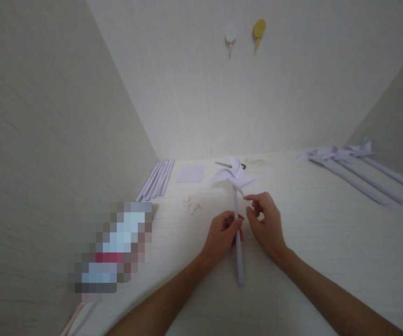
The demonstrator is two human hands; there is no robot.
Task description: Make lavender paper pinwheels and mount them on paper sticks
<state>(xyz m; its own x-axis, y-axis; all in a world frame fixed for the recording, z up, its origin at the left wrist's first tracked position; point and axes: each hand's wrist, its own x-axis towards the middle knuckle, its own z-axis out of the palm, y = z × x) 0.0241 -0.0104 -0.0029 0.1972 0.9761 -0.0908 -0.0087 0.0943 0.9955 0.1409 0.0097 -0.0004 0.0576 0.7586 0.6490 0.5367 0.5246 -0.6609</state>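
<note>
A white paper pinwheel on a rolled paper stick stands out over the table in front of me. My left hand is wrapped round the middle of that stick, thumb on top. My right hand is just to the right of the stick, its index finger stretched to the lower tip of a pinwheel blade. The thumb of this hand is apart from the index finger, with nothing between them. Behind the pinwheel lie scissors, partly hidden by the blades.
Several rolled paper sticks and a square paper sheet lie at the back left. Other paper pinwheels lie at the back right. Thin tan strands are on the table. A blurred-out device stands left. Two hooks are on the wall.
</note>
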